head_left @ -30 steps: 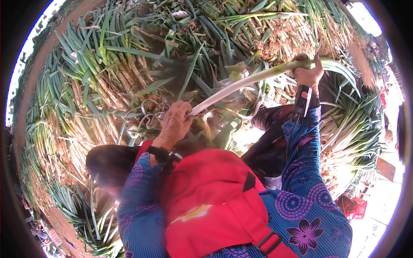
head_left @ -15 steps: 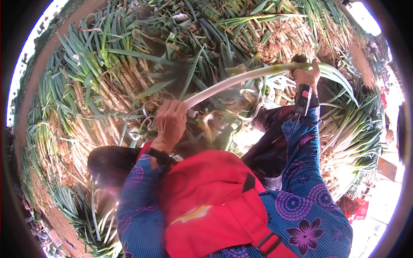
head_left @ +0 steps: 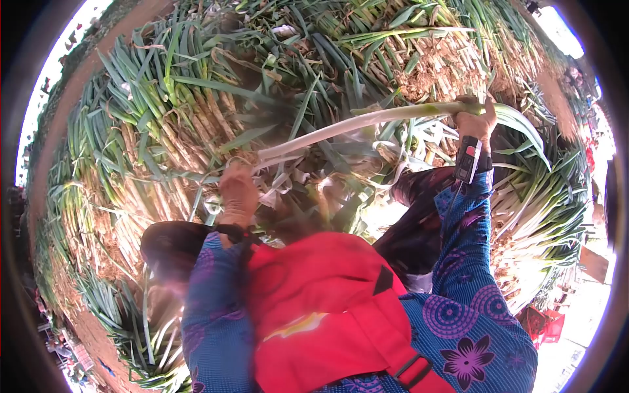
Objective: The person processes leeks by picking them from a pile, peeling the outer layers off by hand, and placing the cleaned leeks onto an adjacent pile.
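Observation:
A long green onion (head_left: 367, 120) stretches across the view in front of me, its white shaft bowed slightly upward and its green leaves drooping at the right. My right hand (head_left: 476, 122) is closed around it near the start of the leaves. At the left, my left hand (head_left: 238, 193) is beside the root end, with its fingers curled and blurred. Thin pale strips hang by the shaft close to those fingers. Exactly what the left fingers pinch is hidden. Loose peelings (head_left: 275, 187) lie below the white shaft.
Heaped green onions (head_left: 144, 144) cover the left side. Another pile (head_left: 432, 62) lies at the far right, roots facing me. White-stemmed green onions (head_left: 531, 216) are stacked by my right arm. My knees (head_left: 177, 245) and red apron (head_left: 321, 288) are close below.
My left hand has moved left and a little downward, exposing more of the white end. The right hand keeps its grip, shifted slightly right and down in view.

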`<action>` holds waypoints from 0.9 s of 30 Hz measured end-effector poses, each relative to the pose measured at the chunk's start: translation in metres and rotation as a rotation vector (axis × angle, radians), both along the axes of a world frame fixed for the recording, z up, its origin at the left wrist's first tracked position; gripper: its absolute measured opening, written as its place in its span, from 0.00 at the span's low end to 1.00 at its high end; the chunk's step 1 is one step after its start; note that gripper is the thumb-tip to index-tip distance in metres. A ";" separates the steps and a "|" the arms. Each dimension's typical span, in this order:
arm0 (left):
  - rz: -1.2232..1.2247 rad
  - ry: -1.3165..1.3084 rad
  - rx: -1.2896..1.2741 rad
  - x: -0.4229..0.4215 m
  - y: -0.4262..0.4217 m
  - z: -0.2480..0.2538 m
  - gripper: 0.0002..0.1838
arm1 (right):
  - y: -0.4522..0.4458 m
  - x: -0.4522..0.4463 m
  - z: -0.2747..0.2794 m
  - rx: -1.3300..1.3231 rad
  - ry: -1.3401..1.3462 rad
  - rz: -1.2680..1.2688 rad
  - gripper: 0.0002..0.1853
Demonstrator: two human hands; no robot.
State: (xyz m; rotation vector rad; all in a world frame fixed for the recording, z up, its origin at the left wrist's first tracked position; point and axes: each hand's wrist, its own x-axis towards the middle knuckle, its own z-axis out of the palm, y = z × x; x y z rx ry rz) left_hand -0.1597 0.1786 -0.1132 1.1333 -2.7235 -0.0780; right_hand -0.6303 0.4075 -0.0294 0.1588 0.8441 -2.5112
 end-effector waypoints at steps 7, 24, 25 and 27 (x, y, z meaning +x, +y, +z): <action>0.082 0.146 0.206 -0.011 -0.021 0.049 0.19 | -0.016 0.019 0.018 -0.246 -0.005 -0.098 0.17; -0.448 0.724 0.071 -0.158 0.055 0.072 0.11 | -0.047 0.052 0.021 -0.235 -0.093 -0.024 0.18; -0.443 0.747 0.093 -0.157 0.054 0.072 0.10 | -0.047 0.054 0.023 -0.234 -0.093 -0.022 0.18; -0.431 0.797 0.133 -0.155 0.050 0.072 0.09 | -0.047 0.058 0.025 -0.231 -0.078 -0.021 0.18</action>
